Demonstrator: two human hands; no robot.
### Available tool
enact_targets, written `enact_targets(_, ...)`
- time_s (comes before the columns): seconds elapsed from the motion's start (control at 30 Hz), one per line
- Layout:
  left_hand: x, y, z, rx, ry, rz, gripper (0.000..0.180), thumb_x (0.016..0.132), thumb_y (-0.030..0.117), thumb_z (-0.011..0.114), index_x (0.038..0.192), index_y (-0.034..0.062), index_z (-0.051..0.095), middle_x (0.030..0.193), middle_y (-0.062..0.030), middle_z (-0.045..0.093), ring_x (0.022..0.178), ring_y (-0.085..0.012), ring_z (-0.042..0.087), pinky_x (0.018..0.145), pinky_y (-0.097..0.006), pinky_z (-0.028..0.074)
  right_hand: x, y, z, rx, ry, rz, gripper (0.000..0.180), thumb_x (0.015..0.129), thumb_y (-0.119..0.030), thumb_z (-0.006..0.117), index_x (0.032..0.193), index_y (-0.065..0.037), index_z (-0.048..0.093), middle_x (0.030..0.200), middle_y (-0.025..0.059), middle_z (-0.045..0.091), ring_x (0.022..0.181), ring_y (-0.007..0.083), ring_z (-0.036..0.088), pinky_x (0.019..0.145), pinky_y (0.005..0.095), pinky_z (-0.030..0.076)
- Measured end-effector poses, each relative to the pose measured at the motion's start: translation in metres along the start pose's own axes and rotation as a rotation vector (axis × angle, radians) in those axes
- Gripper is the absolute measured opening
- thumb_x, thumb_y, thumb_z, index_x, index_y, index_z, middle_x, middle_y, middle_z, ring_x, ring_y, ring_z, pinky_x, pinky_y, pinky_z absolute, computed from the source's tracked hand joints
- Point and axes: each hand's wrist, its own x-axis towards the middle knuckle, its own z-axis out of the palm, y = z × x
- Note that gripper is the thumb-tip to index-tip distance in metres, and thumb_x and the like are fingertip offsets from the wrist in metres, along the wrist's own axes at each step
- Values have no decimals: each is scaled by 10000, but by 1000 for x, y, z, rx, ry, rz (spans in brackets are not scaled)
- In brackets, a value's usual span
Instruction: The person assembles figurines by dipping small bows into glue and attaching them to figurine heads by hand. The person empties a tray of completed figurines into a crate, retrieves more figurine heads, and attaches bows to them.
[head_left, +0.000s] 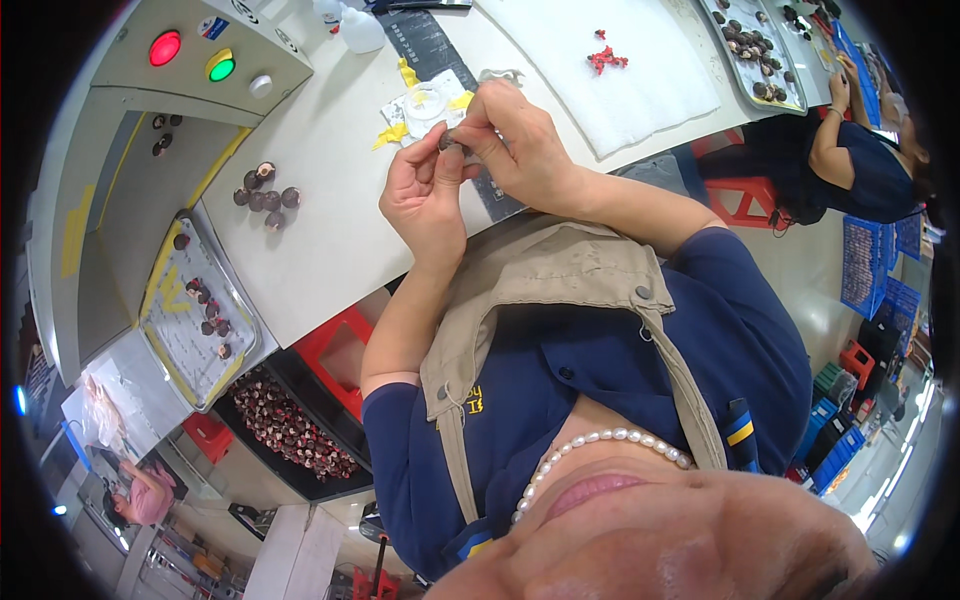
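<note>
Above the white worktable, my left hand [432, 195] and my right hand [525, 148] meet at a small dark round piece [446, 141]. The left thumb and fingertips pinch it from one side, and the right fingers close on it from the other, hiding part of it. Just beyond the hands, a clear round dish [424, 101] sits on a white pad held with yellow tape [391, 135]. Left of my hands lies a loose group of similar dark round pieces [271, 201], some showing pale or pinkish spots.
On the left stands a grey machine [285, 75] with red and green buttons; a metal tray [190, 350] with several pieces rests beside it. A black bin [290, 430] full of pieces is below. Red bits [607, 62] lie on a white foam sheet [650, 105]. Co-workers sit far right and lower left.
</note>
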Motion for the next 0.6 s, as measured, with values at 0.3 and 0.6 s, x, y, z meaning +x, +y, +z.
enact_targets(0.3,7,7,17,-480,-245,-619,402,931,292,484,1189,-16,469,1067,-147,596,989,-203,586,861,-352,483,-6,14,-34,-3,-44,-8,344,653,-227,779,912,-67,617,1021,71,519,1032,245,433,878,341,380)
enact_targets(0.6,14,-7,37,-485,-362,-631,418,918,283,510,1181,-38,460,1063,-173,585,988,-212,576,874,-336,458,-3,23,-66,-41,-134,-14,405,587,-284,807,890,-87,627,1041,47,529,1037,235,430,875,342,389)
